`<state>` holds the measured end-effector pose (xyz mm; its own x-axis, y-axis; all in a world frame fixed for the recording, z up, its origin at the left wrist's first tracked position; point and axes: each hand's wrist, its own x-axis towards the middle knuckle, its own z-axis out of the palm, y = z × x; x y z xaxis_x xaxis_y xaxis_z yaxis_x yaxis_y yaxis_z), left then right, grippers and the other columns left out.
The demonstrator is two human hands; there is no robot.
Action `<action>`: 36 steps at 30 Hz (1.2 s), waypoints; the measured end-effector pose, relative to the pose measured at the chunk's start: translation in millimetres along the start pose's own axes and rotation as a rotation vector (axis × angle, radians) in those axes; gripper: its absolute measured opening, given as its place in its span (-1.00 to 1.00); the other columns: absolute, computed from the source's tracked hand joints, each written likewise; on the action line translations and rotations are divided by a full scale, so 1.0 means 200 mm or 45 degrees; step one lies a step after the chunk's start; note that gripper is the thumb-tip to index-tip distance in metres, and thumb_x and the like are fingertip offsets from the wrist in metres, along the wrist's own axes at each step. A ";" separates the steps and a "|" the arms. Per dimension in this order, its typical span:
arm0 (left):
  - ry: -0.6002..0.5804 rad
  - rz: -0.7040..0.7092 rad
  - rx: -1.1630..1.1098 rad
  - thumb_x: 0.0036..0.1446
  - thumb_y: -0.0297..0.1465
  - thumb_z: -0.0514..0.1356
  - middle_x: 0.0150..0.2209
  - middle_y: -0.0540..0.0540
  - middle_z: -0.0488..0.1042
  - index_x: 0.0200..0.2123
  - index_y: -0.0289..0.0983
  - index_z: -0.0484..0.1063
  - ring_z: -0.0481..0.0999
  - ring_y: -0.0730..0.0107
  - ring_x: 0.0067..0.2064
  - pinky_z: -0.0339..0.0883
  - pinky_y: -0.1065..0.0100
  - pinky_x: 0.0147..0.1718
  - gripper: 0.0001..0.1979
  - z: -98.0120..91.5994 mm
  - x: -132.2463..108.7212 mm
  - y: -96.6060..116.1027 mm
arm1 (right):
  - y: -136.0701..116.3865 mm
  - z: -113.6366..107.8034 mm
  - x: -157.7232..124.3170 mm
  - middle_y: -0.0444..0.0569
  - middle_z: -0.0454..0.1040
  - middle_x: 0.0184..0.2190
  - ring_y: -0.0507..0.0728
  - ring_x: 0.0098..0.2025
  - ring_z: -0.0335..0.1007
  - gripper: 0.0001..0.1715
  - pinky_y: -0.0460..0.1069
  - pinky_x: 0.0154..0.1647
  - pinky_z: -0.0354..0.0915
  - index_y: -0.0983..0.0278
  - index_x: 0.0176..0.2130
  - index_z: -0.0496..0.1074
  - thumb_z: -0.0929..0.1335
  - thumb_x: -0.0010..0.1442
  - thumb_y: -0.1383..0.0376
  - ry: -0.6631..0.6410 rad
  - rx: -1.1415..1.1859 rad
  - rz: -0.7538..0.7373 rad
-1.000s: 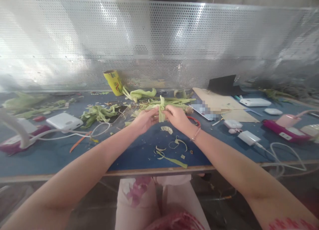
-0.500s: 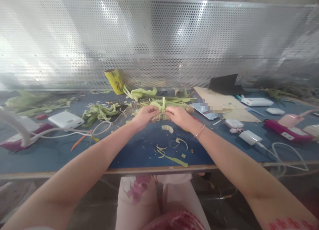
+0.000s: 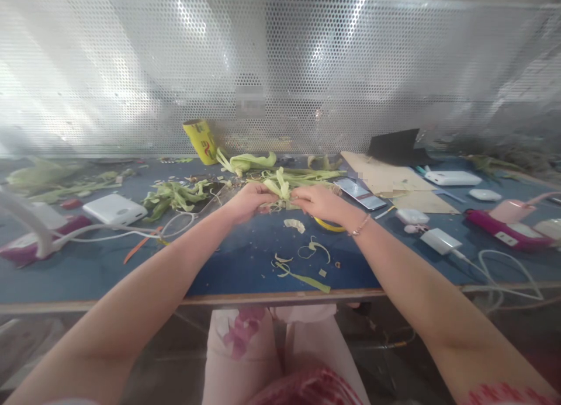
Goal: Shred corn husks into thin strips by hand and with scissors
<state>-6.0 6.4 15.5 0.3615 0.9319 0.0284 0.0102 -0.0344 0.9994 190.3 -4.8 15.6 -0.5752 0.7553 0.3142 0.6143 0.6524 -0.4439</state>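
Blue tabletop (image 3: 245, 265) runs the full width of the view, backed by a perforated metal screen (image 3: 307, 72) that catches bright glare. Both bare arms reach forward over the near edge and meet at the middle of the far half of the table. The left hand (image 3: 248, 200) and the right hand (image 3: 319, 201) face each other with a bundle of green leaf strips (image 3: 280, 189) between them. On each hand the fingers are curled in and pinched closed on the bundle, the left gripping it from its own side and the right from the other; the fingertips themselves are too small and blurred to tell apart. The bundle is held just above the table, its loose ends sticking up and fanning away from the person. A thin bracelet (image 3: 362, 226) sits on the right wrist, and a yellow ring (image 3: 326, 225) lies on the table partly under that wrist.

Curled pale trimmings (image 3: 307, 252) lie scattered nearer the person. Left of the hands is a loose pile of green strips (image 3: 175, 196), then a white power bank (image 3: 114, 209) with a white cable. A yellow roll (image 3: 200, 141) leans by the screen. Right of the hands lie a phone (image 3: 362, 193), a sheet of cardboard (image 3: 385, 177), a white charger (image 3: 436, 240) and a pink device (image 3: 499, 229)
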 end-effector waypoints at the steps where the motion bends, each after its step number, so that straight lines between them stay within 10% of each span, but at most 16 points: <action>1: -0.007 -0.001 -0.002 -0.28 -0.52 0.31 -0.57 -0.03 0.39 -0.55 -0.35 0.50 0.20 0.65 -0.61 0.03 0.51 -0.67 -0.91 0.00 0.00 0.00 | 0.00 0.00 0.00 -0.17 0.32 -0.64 -0.02 -0.58 0.19 -0.80 -0.08 -0.47 0.05 0.27 -0.46 0.34 0.25 0.18 0.31 -0.011 0.008 0.002; 10: -0.096 0.039 -0.015 -0.23 -0.49 0.31 -0.69 0.03 0.24 -0.59 -0.35 0.46 0.10 0.67 -0.68 -0.05 0.47 -0.68 -0.93 -0.02 0.01 -0.03 | 0.05 -0.02 -0.02 -0.13 0.41 -0.59 0.02 -0.56 0.31 -0.82 -0.05 -0.47 0.17 0.24 -0.33 0.43 0.26 0.17 0.24 -0.151 0.144 0.065; 18: 0.006 0.014 0.082 -0.20 -0.41 0.32 -0.70 0.09 0.14 -0.58 -0.36 0.45 0.03 0.69 -0.66 -0.10 0.48 -0.68 -0.87 -0.02 0.00 -0.01 | 0.11 0.05 0.01 0.09 0.34 -0.03 0.08 -0.24 0.37 -0.42 0.02 -0.26 0.34 0.25 0.03 0.27 0.38 0.03 0.15 0.241 0.435 0.127; 23: 0.022 -0.013 0.121 -0.24 -0.40 0.34 -0.64 0.06 0.23 -0.55 -0.36 0.44 0.18 0.63 -0.59 0.03 0.48 -0.63 -0.83 0.00 -0.01 -0.01 | 0.07 0.06 0.01 -0.04 0.38 -0.30 0.04 -0.33 0.32 -0.80 -0.02 -0.30 0.29 0.27 -0.35 0.34 0.35 0.06 0.18 0.277 0.303 -0.047; 31: 0.161 0.076 -0.369 -0.03 -0.17 0.22 -0.52 -0.03 0.41 -0.41 -0.34 0.39 0.37 0.51 -0.48 0.26 0.41 -0.42 -0.69 0.00 0.02 -0.04 | 0.07 0.09 0.02 -0.14 0.38 -0.54 0.03 -0.49 0.33 -0.80 -0.05 -0.43 0.21 0.24 -0.43 0.18 0.27 0.15 0.20 0.298 0.315 0.082; 36: -0.068 0.096 -0.010 -0.04 -0.23 0.25 -0.54 -0.03 0.41 -0.47 -0.34 0.38 0.41 0.49 -0.45 0.25 0.42 -0.42 -0.73 0.03 0.01 -0.10 | 0.05 0.10 0.03 -0.14 0.35 -0.52 0.05 -0.44 0.37 -0.82 -0.04 -0.41 0.22 0.23 -0.43 0.12 0.24 0.17 0.25 0.374 0.298 0.044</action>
<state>0.6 7.6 -5.4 0.4100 0.9063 0.1024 -0.0258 -0.1007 0.9946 182.6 3.8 -3.1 -0.3558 0.7843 0.5082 0.4707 0.6202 -0.6276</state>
